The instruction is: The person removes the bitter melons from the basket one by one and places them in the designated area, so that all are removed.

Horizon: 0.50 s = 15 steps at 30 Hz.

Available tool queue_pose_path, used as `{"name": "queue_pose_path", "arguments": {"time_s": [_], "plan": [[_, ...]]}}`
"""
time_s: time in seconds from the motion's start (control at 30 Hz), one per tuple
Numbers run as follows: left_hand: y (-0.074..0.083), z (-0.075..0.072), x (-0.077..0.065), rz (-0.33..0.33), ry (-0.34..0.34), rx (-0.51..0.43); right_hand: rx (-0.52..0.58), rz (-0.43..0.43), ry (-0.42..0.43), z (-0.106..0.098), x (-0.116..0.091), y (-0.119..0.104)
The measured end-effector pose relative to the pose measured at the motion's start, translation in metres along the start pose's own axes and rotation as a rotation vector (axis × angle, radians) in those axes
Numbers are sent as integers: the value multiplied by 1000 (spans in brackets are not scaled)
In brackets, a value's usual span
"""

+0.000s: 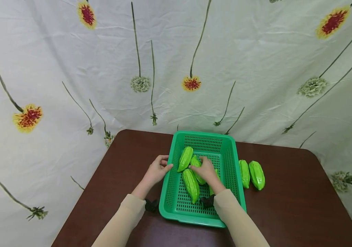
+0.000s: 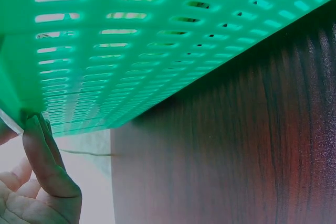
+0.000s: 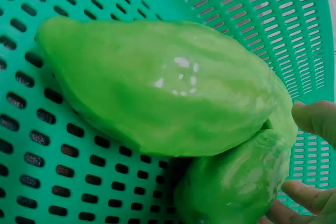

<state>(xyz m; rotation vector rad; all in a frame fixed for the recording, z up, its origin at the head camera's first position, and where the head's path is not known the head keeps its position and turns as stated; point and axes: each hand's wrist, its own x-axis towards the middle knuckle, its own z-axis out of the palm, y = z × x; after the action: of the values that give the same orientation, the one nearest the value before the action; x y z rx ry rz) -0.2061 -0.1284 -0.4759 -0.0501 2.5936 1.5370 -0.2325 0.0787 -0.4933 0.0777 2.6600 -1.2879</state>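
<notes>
A green plastic basket with slotted walls stands on the table. My left hand grips its left rim, the thumb over the edge; the left wrist view shows the fingers against the outer wall. Inside lie several bright green bitter gourds. My right hand reaches in and holds the middle bitter gourd between thumb and fingers. Nearer me is a larger bitter gourd, which fills the right wrist view. Another bitter gourd lies by the left wall. A further one is partly hidden under my right wrist.
Two bitter gourds lie side by side on the dark brown table, right of the basket. A white cloth with printed flowers hangs behind the table's far edge. Dark straps circle both wrists.
</notes>
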Motion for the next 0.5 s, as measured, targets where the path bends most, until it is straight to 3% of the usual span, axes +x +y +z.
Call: {"name": "queue_pose_path", "arguments": {"time_s": [0.5], "plan": [[0,1,-1,0,1,2,-85,20,5,4,3,5]]}}
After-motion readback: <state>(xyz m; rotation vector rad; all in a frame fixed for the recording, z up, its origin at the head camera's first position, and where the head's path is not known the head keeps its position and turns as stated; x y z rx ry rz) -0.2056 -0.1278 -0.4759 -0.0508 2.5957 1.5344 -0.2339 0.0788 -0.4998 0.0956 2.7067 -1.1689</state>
